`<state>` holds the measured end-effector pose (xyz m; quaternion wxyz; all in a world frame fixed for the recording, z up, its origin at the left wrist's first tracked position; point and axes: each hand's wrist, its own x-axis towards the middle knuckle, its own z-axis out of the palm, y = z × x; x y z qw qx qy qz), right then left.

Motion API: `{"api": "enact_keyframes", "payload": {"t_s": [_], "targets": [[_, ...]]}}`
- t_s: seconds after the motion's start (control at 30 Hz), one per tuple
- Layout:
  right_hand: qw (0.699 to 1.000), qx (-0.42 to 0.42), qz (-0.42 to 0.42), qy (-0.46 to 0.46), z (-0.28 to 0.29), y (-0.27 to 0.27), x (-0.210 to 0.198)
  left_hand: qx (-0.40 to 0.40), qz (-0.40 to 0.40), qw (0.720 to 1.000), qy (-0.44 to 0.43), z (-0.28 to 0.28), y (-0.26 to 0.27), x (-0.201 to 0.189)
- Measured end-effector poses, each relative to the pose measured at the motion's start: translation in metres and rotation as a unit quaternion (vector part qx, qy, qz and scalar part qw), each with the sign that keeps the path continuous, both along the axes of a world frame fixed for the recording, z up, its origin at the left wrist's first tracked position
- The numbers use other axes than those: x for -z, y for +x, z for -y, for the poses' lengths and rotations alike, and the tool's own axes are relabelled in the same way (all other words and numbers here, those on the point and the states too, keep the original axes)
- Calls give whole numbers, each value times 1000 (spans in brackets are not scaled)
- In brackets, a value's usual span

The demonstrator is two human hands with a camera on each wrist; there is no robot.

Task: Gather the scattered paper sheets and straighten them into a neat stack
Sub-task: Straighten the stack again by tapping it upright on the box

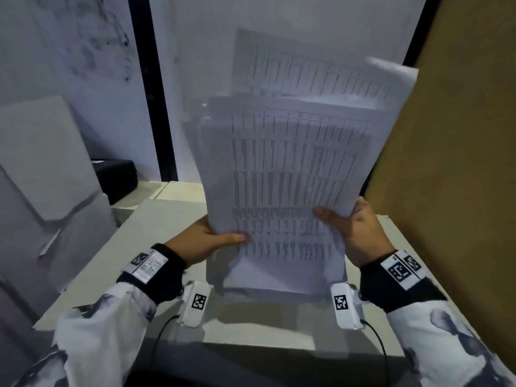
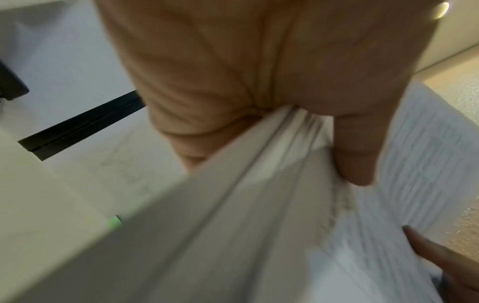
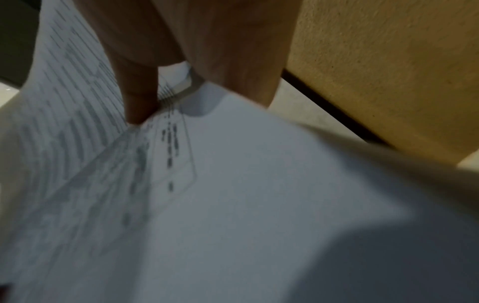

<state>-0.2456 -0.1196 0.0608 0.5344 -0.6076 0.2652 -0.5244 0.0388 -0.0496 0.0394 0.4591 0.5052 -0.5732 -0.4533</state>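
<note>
A thick bundle of printed paper sheets [image 1: 290, 169] stands nearly upright above the pale table [image 1: 134, 247], its sheets uneven, some sticking out at the top. My left hand [image 1: 206, 238] grips the bundle's lower left edge, thumb on the front page. My right hand [image 1: 351, 222] grips the lower right edge the same way. In the left wrist view the left hand [image 2: 337, 143] pinches the paper sheets [image 2: 259, 205] along their edge. In the right wrist view the right hand [image 3: 166, 92] pinches the paper sheets [image 3: 181, 205], thumb on the print. The fingers behind the sheets are hidden.
A brown board [image 1: 452, 135] stands close on the right. Grey slabs [image 1: 42, 169] lean at the left, with a black device [image 1: 117, 177] behind them. A white wall with a black vertical strip [image 1: 156, 107] lies beyond the table.
</note>
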Motion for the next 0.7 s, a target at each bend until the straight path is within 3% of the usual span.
{"api": "enact_keyframes", "payload": {"t_s": [0.1,0.33,0.43,0.57,0.7], "targets": [[999,32,-10,4,4,6,9,-46,31,997,-63,9,-7,-1],[985,162,-59,-18,-4,23,33,-158,58,981,-98,19,-29,22],[985,163,-60,-4,-10,26,38,-201,25,975,-94,13,-35,25],[986,138,-86,25,-16,15,59,-210,-35,973,-83,8,-33,35],[988,131,-66,57,-18,5,70,-191,-45,975,-106,11,-36,28]]}}
